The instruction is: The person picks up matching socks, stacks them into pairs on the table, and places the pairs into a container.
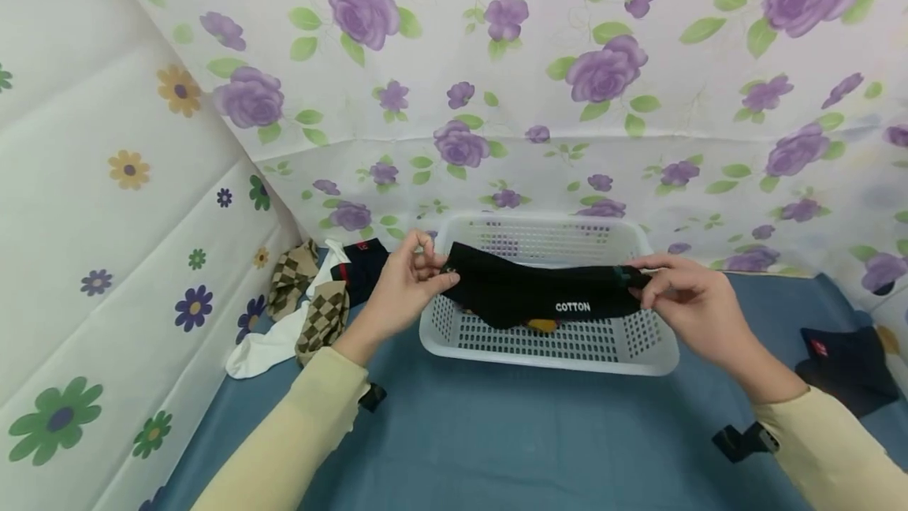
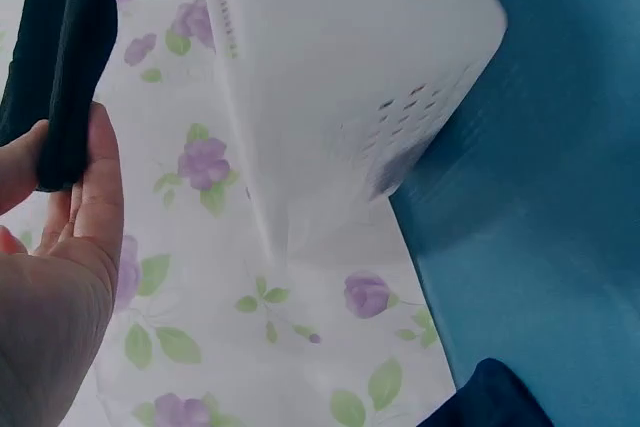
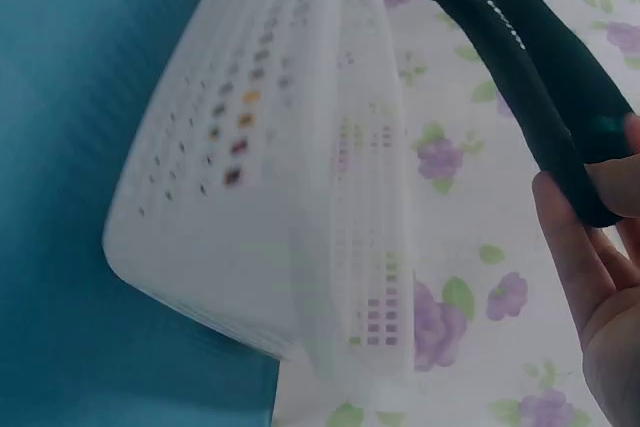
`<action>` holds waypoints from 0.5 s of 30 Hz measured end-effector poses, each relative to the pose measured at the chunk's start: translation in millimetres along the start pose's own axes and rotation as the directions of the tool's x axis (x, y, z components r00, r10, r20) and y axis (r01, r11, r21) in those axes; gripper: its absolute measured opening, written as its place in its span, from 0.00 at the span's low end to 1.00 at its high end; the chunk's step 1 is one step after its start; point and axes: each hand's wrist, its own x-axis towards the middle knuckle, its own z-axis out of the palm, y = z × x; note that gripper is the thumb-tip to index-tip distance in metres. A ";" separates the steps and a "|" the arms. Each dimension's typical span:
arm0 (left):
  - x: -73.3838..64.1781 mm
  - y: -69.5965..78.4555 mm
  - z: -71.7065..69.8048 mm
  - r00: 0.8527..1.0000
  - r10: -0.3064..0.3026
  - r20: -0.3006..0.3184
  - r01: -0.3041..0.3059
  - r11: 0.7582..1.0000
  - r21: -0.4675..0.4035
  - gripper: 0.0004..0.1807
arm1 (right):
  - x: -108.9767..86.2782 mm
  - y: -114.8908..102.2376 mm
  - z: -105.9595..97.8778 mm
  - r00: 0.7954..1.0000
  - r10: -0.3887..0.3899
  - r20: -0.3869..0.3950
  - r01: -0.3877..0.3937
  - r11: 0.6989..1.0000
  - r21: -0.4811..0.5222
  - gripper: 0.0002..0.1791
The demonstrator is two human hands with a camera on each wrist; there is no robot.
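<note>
A black sock (image 1: 525, 286) with white "COTTON" lettering is stretched sideways between both hands, above a white perforated plastic basket (image 1: 553, 365). My left hand (image 1: 407, 282) pinches one end between thumb and fingers; the left wrist view shows that end of the sock (image 2: 75, 77) folded in the grip. At the other end, with a dark green patch, my right hand (image 1: 688, 298) pinches the sock, also seen in the right wrist view as a hand (image 3: 610, 277) on the dark fabric (image 3: 530, 77). Something yellow (image 1: 542, 325) shows inside the basket; the sock hides much of its contents.
Left of the basket lie checkered socks (image 1: 322, 318), white socks (image 1: 266, 345) and a dark navy sock (image 1: 362, 266). Another navy sock (image 1: 847, 365) lies at the far right. Flower-patterned sheets (image 1: 496, 101) rise behind and at the left of the blue surface (image 1: 496, 440).
</note>
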 end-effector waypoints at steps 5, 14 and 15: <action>17.2 5.4 -0.4 0.998 0.056 0.011 -0.056 0.998 0.017 0.12 | 18.8 13.9 -1.6 0.998 0.039 0.043 -0.032 0.988 -0.152 0.16; 39.2 9.9 9.4 0.990 -0.131 0.047 0.121 0.978 0.170 0.12 | 41.6 36.3 -0.6 0.983 0.144 0.111 -0.103 0.945 -0.309 0.17; 43.3 5.3 10.2 0.987 -0.152 0.048 0.140 0.972 0.189 0.13 | 43.4 37.8 0.2 0.979 0.158 0.131 -0.109 0.941 -0.322 0.16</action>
